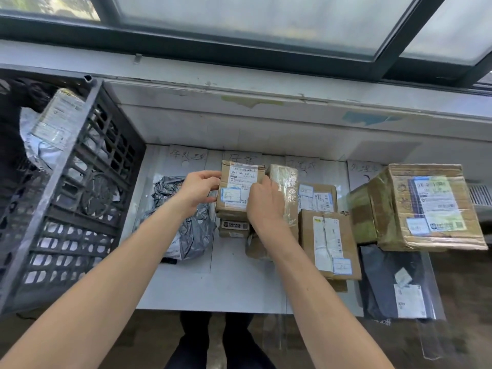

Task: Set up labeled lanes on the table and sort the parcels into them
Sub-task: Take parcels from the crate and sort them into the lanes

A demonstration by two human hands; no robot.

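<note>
The lanes look set up: four handwritten signs (241, 157) stand along the back of the white bench (213, 288), at mid-frame, with ruled lines between them (the writing is too blurred to read). Sorting is well under way. A grey bag (186, 230) lies in the leftmost lane, flat boxes (330, 243) fill the third, and a big carton (426, 206) sits over a dark bag (394, 286) at the right edge.

In the second lane, centre frame, both hands are closed on one small box (238, 190) atop a short stack: the left hand (198, 189) pinches its left edge, the right hand (265, 199) grips its right edge, beside a taped parcel (286, 182).

What is left, I judge, is the crate (66, 195) at left, which still holds several parcels.
</note>
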